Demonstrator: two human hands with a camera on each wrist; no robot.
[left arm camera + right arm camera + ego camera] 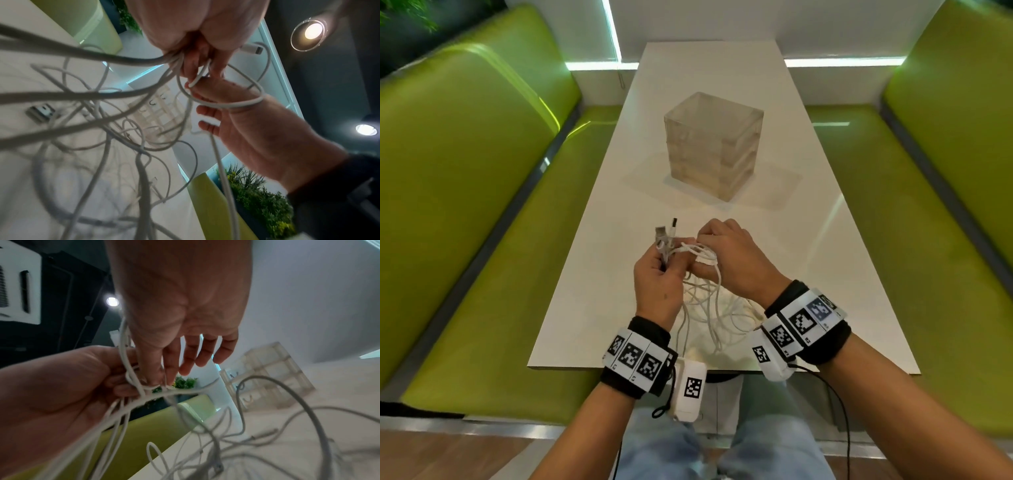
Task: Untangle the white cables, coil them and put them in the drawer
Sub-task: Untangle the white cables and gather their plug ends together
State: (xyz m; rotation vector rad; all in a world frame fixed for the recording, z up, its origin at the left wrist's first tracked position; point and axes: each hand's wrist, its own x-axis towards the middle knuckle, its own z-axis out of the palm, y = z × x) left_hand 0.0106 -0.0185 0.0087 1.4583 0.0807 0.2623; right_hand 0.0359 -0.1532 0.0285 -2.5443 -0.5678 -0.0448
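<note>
Several white cables (717,308) lie tangled on the white table (599,274) near its front edge, and strands rise to both hands. My left hand (666,262) grips a bunch of cable ends, whose USB plugs (666,233) stick up above the fist. My right hand (700,251) is close beside it and pinches a strand between thumb and forefinger (158,382). In the left wrist view a cable loop (232,104) lies over the right hand's fingers. A translucent drawer unit (714,144) stands shut at mid-table, beyond both hands.
Green padded benches (482,240) run along both sides of the table. One loose USB plug (40,113) lies on the tabletop among the strands. The table's near edge (722,371) is just under my wrists.
</note>
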